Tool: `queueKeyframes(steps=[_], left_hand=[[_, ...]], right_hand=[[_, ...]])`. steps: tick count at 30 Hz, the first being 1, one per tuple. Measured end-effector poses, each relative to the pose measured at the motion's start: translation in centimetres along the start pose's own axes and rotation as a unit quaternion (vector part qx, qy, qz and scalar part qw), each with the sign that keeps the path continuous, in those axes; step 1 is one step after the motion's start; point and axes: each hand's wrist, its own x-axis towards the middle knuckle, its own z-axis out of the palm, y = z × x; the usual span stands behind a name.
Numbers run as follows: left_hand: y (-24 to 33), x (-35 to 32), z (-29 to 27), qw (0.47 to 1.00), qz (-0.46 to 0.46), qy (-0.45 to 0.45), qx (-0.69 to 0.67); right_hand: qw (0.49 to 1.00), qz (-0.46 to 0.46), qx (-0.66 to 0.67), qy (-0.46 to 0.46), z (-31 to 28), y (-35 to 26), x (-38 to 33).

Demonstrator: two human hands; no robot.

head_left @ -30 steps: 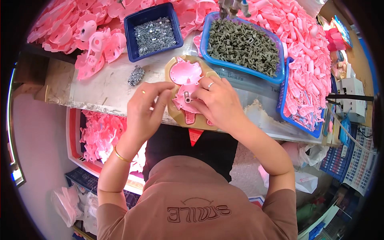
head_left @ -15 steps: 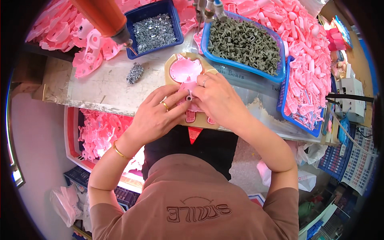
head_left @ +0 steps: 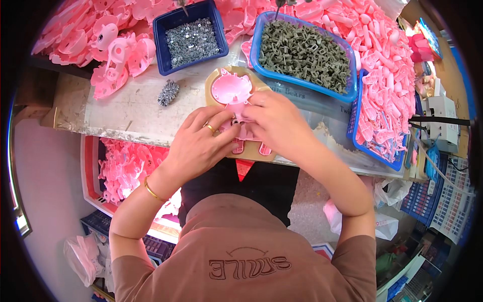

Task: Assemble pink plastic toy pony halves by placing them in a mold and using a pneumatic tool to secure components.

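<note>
We note our left hand (head_left: 198,143) has closed in from the left until its fingers meet our right hand (head_left: 274,123) over the pink toy part (head_left: 236,98); the orange object above the dark blue tray (head_left: 190,35) is gone

On my worktop (head_left: 126,108) sit a screw tray (head_left: 190,35), a bin of grey parts (head_left: 304,50) and pink shells (head_left: 105,45).

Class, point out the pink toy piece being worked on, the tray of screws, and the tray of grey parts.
pink toy piece (head_left: 231,88), head view, round upper part.
tray of screws (head_left: 160,31), head view, left wall.
tray of grey parts (head_left: 256,38), head view, left rim.
</note>
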Motion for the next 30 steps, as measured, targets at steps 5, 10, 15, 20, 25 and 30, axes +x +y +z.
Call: queueKeyframes(steps=[5, 10, 15, 20, 25, 30], left_hand=[[0.4, -0.1, 0.2, 1.000, -0.015, 0.013, -0.008], [0.6, 0.0, 0.4, 1.000, -0.014, 0.017, -0.016], [0.6, 0.2, 0.6, 0.999, -0.016, 0.021, -0.018], [0.6, 0.1, 0.2, 0.999, -0.028, 0.023, -0.017], [0.8, 0.2, -0.1, 0.998, -0.040, 0.015, -0.042], [-0.6, 0.2, -0.6, 0.983, -0.056, 0.119, -0.128]], right_hand=[[0.992, 0.124, -0.037, -0.007, -1.9, -0.5, -2.8], [0.991, 0.104, -0.070, 0.047, -1.6, -0.5, -3.6], [0.986, 0.138, -0.056, 0.072, -1.6, -0.4, -3.7], [0.979, 0.192, -0.074, -0.012, -2.1, -1.0, -2.7], [0.978, 0.150, -0.081, -0.116, -3.5, -1.8, 0.6], [0.932, -0.111, 0.120, 0.324, -4.1, -5.6, 10.4]])
